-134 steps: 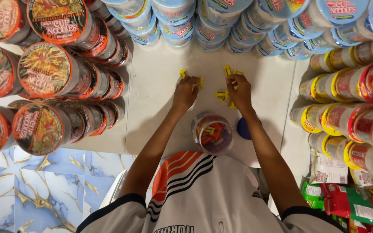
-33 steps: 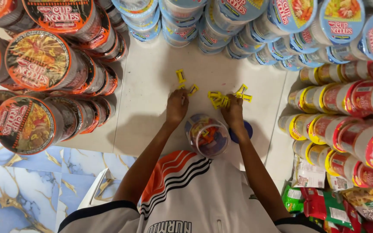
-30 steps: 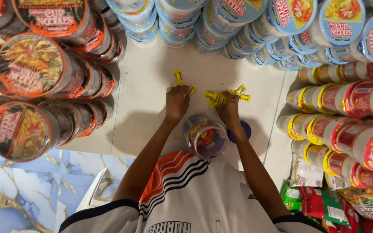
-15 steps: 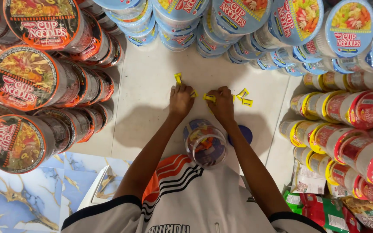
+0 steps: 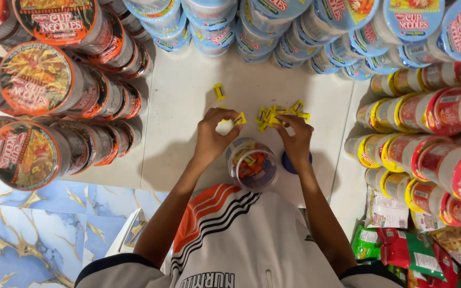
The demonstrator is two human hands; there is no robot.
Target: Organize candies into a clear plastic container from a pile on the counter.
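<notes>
Person in a white short-sleeved jersey [image 5: 241, 240] with dark sleeve cuffs, orange and black diagonal chest stripes, dark chest lettering; bare forearms, bare hands.

On the white bench [image 5: 177, 106], the left hand [image 5: 213, 134] pinches one yellow piece [image 5: 239, 119] while the right hand [image 5: 295, 140] touches a pile of yellow pieces [image 5: 279, 114] above an open clear jar [image 5: 252, 164].

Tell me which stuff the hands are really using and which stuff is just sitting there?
In use:
left hand pinching one yellow wrapped piece
right hand on the pile of yellow pieces
clear jar of wrapped pieces, open

Just sitting there:
blue lid
stray yellow piece
stacked noodle cups
snack packets
</notes>
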